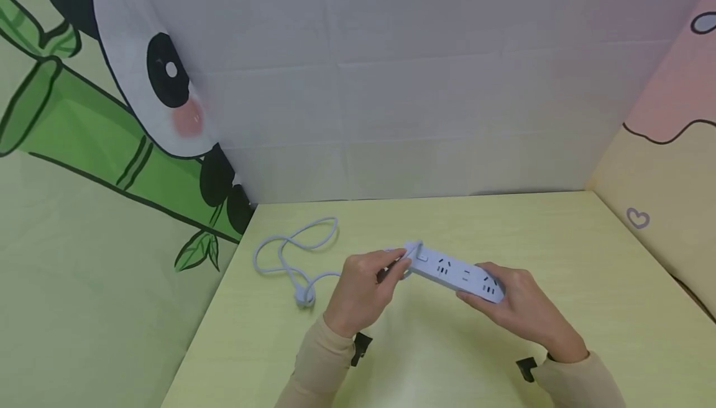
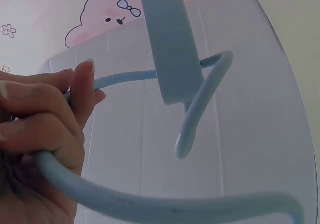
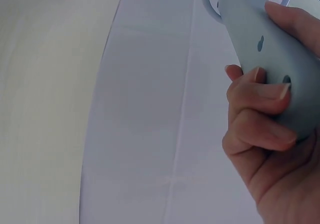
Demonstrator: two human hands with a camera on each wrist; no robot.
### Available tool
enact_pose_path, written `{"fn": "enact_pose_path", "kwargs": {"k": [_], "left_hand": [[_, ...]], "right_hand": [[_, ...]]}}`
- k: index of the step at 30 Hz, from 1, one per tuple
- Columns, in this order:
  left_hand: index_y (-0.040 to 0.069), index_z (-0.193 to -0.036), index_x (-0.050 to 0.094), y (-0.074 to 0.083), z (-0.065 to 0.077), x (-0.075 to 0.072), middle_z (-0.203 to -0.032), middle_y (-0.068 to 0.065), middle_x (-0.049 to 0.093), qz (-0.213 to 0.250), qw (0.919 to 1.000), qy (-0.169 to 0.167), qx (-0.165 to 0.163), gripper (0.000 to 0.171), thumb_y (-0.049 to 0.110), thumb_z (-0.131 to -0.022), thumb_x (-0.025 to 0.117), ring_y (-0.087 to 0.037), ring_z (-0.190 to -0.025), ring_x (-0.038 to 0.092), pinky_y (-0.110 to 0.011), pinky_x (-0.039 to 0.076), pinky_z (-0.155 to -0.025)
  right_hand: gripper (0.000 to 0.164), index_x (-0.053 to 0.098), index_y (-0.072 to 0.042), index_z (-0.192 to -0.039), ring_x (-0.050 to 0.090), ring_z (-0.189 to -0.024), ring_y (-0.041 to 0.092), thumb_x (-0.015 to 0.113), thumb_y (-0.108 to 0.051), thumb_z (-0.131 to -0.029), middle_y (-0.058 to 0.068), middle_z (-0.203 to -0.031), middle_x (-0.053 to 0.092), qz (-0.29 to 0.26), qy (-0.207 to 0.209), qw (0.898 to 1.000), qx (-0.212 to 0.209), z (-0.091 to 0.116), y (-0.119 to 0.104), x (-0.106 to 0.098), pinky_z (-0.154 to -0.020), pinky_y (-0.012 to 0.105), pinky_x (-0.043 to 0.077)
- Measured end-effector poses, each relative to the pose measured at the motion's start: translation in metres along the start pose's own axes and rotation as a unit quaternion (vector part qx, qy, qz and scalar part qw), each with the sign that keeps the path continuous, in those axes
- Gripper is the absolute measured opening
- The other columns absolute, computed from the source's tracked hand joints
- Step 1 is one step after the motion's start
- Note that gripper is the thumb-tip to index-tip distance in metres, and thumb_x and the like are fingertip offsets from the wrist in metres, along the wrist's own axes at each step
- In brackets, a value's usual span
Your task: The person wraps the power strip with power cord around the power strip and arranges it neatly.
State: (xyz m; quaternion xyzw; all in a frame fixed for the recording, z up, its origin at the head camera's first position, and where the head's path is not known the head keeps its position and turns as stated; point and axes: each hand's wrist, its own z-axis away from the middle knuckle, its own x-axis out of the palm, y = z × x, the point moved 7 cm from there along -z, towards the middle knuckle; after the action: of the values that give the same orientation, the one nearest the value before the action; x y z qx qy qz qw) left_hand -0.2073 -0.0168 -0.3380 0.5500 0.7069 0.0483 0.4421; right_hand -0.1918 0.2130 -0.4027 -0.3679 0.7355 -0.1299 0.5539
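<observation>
A white power strip (image 1: pixel 455 272) is held above the table, its socket face turned up. My right hand (image 1: pixel 517 302) grips its right end; in the right wrist view the fingers (image 3: pixel 260 114) curl round the underside of the strip (image 3: pixel 270 54). With its fingers curled, my left hand (image 1: pixel 366 287) pinches the cord close to the strip's left end. In the left wrist view the cord (image 2: pixel 200 101) loops around that end of the strip (image 2: pixel 172 44), and another stretch passes through the left hand (image 2: pixel 45 114). The plug (image 1: pixel 304 296) lies on the table left of the left hand.
Loose cord (image 1: pixel 279 240) lies in loops on the left part of the pale yellow table (image 1: pixel 425 358). A grey-white panel (image 1: pixel 391 115) stands behind the table. Printed walls rise at left, with a panda and bamboo (image 1: pixel 112 128), and at right (image 1: pixel 665 178).
</observation>
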Motion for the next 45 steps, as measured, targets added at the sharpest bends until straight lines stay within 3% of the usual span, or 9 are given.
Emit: {"fn": "enact_pose_path", "kwargs": {"k": [11, 17, 22, 29, 37, 41, 45], "left_hand": [[-0.006, -0.116, 0.073, 0.006, 0.002, 0.0, -0.078, -0.005, 0.073, 0.004, 0.9997, 0.003, 0.022, 0.025, 0.01, -0.098, 0.066, -0.001, -0.058, 0.056, -0.009, 0.045, -0.054], [-0.005, -0.122, 0.07, 0.003, 0.004, 0.003, -0.077, -0.005, 0.072, 0.06, 0.9977, -0.026, -0.019, 0.027, 0.012, -0.102, 0.06, 0.008, -0.046, 0.046, -0.014, 0.045, -0.045], [-0.002, -0.117, 0.073, -0.002, 0.005, 0.005, -0.072, -0.005, 0.069, 0.118, 0.9895, -0.048, -0.068, 0.026, 0.015, -0.103, 0.059, 0.001, -0.048, 0.057, -0.022, 0.053, -0.047], [0.004, -0.101, 0.074, -0.004, 0.005, 0.008, -0.067, -0.004, 0.066, 0.134, 0.9851, -0.081, -0.071, 0.021, 0.019, -0.104, 0.059, -0.003, -0.051, 0.061, -0.024, 0.056, -0.052], [0.008, -0.088, 0.071, -0.013, 0.007, 0.011, -0.069, -0.006, 0.068, 0.153, 0.9728, -0.135, -0.11, 0.027, 0.021, -0.105, 0.056, -0.009, -0.053, 0.064, -0.027, 0.059, -0.059], [0.008, -0.079, 0.066, -0.015, 0.008, 0.014, -0.068, -0.01, 0.069, 0.169, 0.9656, -0.166, -0.107, 0.038, 0.026, -0.108, 0.05, -0.013, -0.054, 0.066, -0.028, 0.059, -0.058], [0.007, -0.081, 0.065, -0.014, 0.008, 0.018, -0.071, -0.011, 0.069, 0.177, 0.9612, -0.191, -0.091, 0.038, 0.025, -0.109, 0.048, -0.013, -0.057, 0.067, -0.027, 0.06, -0.06]], "right_hand": [[0.038, 0.073, -0.003, -0.104, 0.057, -0.064, 0.004, 0.088, -0.027, -0.079, 0.005, -0.088, 0.076, 0.03, 0.089, 0.995, -0.011, -0.003, -0.005, -0.004, -0.051, 0.021, 0.045], [0.038, 0.073, -0.001, -0.103, 0.058, -0.064, 0.003, 0.09, -0.022, -0.075, 0.008, -0.089, 0.076, 0.019, 0.125, 0.992, -0.019, -0.002, -0.006, -0.005, -0.051, 0.022, 0.047], [0.039, 0.073, 0.0, -0.103, 0.062, -0.066, 0.006, 0.091, -0.017, -0.073, 0.011, -0.09, 0.077, 0.013, 0.154, 0.988, -0.026, -0.002, -0.007, -0.008, -0.055, 0.022, 0.051], [0.038, 0.074, -0.002, -0.1, 0.059, -0.064, 0.003, 0.093, -0.013, -0.069, 0.009, -0.087, 0.077, 0.001, 0.182, 0.982, -0.038, -0.003, -0.008, -0.013, -0.053, 0.019, 0.048], [0.043, 0.072, 0.001, -0.103, 0.059, -0.066, 0.006, 0.092, -0.011, -0.068, 0.011, -0.089, 0.076, 0.004, 0.198, 0.979, -0.056, -0.004, -0.015, -0.016, -0.055, 0.021, 0.048], [0.047, 0.071, 0.001, -0.111, 0.061, -0.07, 0.009, 0.092, -0.01, -0.07, 0.012, -0.096, 0.076, 0.007, 0.205, 0.977, -0.063, -0.006, -0.016, -0.016, -0.059, 0.016, 0.049], [0.047, 0.071, 0.0, -0.11, 0.06, -0.07, 0.009, 0.092, -0.009, -0.068, 0.011, -0.095, 0.075, 0.007, 0.211, 0.976, -0.062, -0.006, -0.015, -0.017, -0.06, 0.016, 0.048]]}}
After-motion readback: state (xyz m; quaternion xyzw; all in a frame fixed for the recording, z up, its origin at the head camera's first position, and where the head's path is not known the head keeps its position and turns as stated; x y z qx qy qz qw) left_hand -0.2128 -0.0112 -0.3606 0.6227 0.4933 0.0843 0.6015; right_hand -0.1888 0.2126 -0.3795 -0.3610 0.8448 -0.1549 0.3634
